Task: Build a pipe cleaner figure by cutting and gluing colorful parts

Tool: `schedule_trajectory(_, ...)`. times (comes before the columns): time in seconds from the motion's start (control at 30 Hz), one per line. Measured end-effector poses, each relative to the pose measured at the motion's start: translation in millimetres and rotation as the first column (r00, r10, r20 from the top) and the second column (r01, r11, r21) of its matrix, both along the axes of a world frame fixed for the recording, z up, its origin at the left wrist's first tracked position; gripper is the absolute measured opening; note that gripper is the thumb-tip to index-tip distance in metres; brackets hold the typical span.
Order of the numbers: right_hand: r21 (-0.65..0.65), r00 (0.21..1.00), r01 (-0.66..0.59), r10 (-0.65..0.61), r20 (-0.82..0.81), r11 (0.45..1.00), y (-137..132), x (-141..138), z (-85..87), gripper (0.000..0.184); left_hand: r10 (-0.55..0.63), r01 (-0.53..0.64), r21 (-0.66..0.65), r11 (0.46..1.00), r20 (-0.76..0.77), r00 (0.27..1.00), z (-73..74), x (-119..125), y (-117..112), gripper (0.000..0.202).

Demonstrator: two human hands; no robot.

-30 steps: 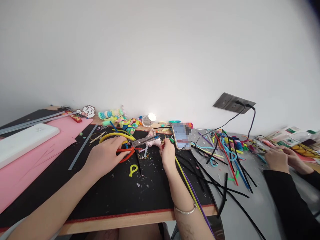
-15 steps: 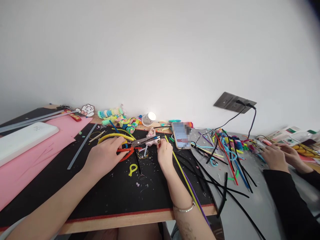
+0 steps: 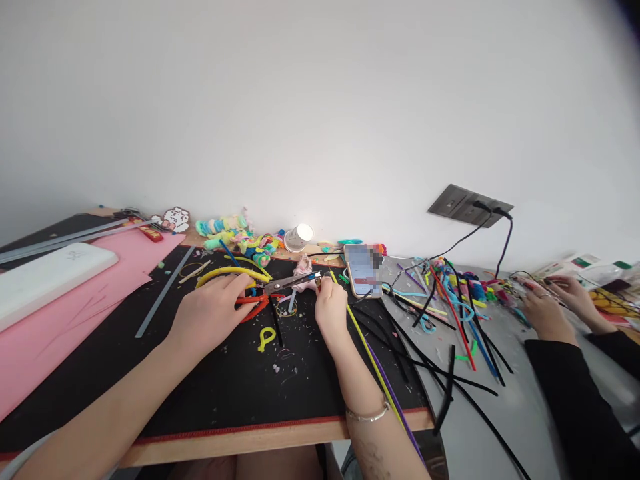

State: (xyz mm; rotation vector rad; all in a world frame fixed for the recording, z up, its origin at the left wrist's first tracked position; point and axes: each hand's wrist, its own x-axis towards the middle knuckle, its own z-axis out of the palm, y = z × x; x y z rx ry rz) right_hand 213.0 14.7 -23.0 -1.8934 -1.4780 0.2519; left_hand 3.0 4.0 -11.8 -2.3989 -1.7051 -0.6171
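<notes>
Over the black mat (image 3: 200, 400), left hand (image 3: 217, 307) grips red-handled scissors (image 3: 286, 283), blades pointing at right hand (image 3: 331, 305), which is closed, pinching a small piece (image 3: 318, 283) near the tips; identity unclear. Cut done or not: cannot tell. Yellow pipe-cleaner loop (image 3: 267, 339) lies already bent nearby; black pipe cleaners (image 3: 451, 373) at right lie loose, unshaped.

Your scissors (image 3: 290, 283) have shiny, smooth metal blades, and their red handles (image 3: 254, 310) look like plastic. Your bracelet (image 3: 369, 417) looks like shiny metal too. Your black mat (image 3: 210, 393) is dull, like cloth, and the table edge (image 3: 240, 445) is pale wood. The pink sheets (image 3: 70, 327) look like matt paper. The white case (image 3: 55, 283) looks like smooth plastic. The yellow loop (image 3: 267, 339) looks soft and fuzzy.
</notes>
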Motion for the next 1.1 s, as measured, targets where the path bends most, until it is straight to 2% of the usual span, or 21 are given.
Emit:
schedule_trajectory(0.5,-0.073,0.983,0.021,-0.007,0.186,0.997,-6.2,-2.8,8.8,0.051,0.003,-0.002,0.013,1.000,-0.023,1.000,-0.1,0.1,-0.1,0.020)
schedule_trajectory(0.73,-0.093,0.972,0.033,-0.010,0.235,0.995,-6.7,-5.1,8.7,0.051,0.020,-0.018,0.040,0.999,-0.036,0.999,1.4,1.0,-1.6,0.015)
schedule_trajectory(0.97,-0.092,0.985,0.033,-0.017,0.170,0.995,-6.7,-6.4,9.3,0.051,0.019,-0.017,0.043,0.999,-0.046,0.999,1.8,1.9,-2.9,0.012)
schedule_trajectory(1.1,-0.054,1.000,0.000,0.001,0.027,0.999,-5.1,-5.2,7.6,0.045,0.021,-0.020,0.030,0.999,-0.025,0.999,0.4,1.4,-2.3,0.012)
